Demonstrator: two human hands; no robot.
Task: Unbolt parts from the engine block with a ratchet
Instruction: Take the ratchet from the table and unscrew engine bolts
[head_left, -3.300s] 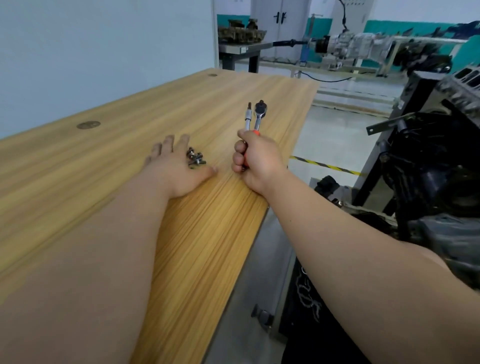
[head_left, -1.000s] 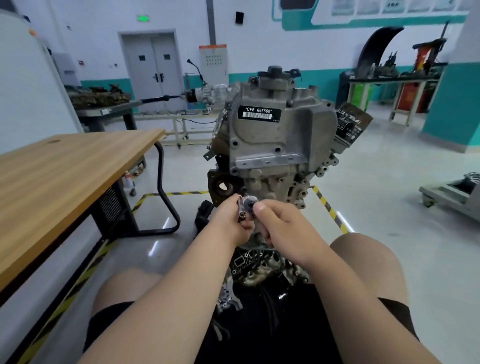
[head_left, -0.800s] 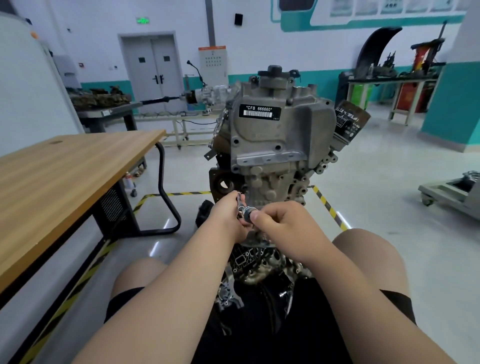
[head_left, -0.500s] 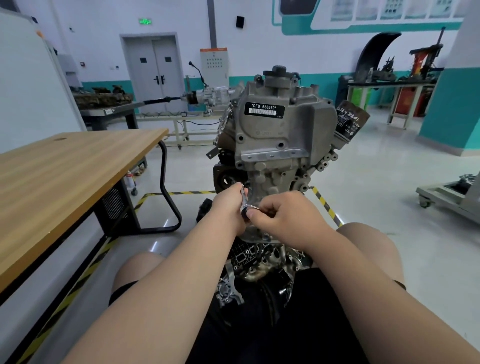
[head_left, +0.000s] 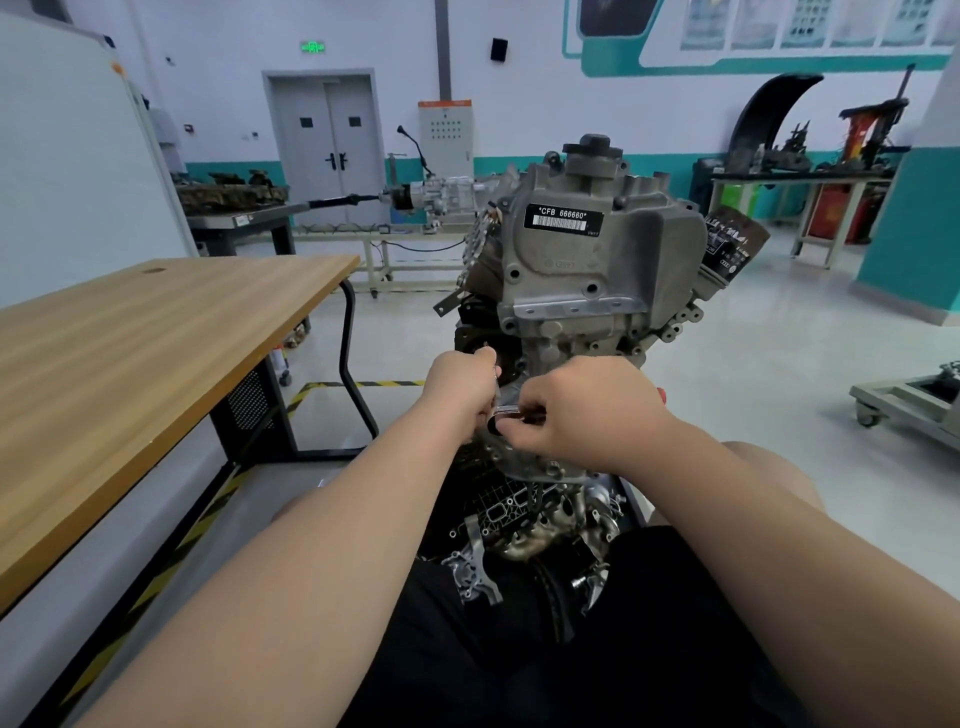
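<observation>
**Count.** One engine block (head_left: 597, 280), one ratchet (head_left: 506, 413), two hands, one wooden surface (head_left: 156, 338).

**Engine block.** Grey cast metal. It stands upright, clear of the surface's right edge and directly ahead of the seated person. What supports it cannot be seen.

**Markings.** One black label (head_left: 562, 218) on the upper face of the block reads "*CFB 666660*" above a barcode. A dark canister (head_left: 732, 244) on the block's right side has white print too small to read.

**Ratchet.** It is held against the lower front of the block, between the two hands. Only a short silver length and a red tip of the handle past the right hand are visible.

**Hands.** They are close together, nearly touching. The left hand (head_left: 457, 384) has its fingers curled at the ratchet's head end, but the part it grips is mostly hidden. The right hand (head_left: 582, 405) is wrapped round the ratchet handle, thumb and forefinger at the silver shank.

**Surroundings.** At the far wall:
- one grey double door (head_left: 327, 140)
- one green sign (head_left: 312, 48) above it, writing illegible
- one pale cabinet (head_left: 445, 137) with an orange top band
</observation>
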